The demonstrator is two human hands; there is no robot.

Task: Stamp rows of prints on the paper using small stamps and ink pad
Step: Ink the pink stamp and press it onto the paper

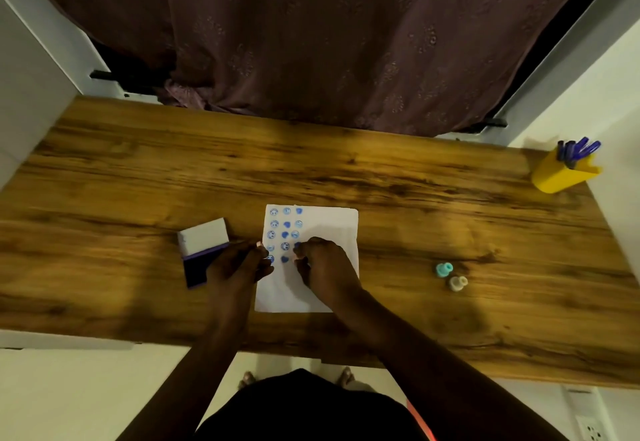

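Nearest, dark clothing and bare feet (246,379) below the table (104,170) edge. On the wood, white paper (332,225) lying flat at centre, lower part blank, upper left printed with three columns of blue marks (286,234): round faces and solid hearts, five rows down. Left hand (239,265) at the paper's left edge, fingers pinched on a small pale stamp (259,244). Right hand (323,264) curled, pressing down onto the sheet beside the last row, covering part of it; whether anything is held inside, cannot tell. Open ink pad (202,250) just left, partly hidden behind the left hand, white lid raised. Teal stamp (444,269) and beige stamp (458,283) well apart to the right. Farther, yellow holder (561,177) with blue pens (576,149) at the right corner. Beyond, a maroon curtain (311,42).
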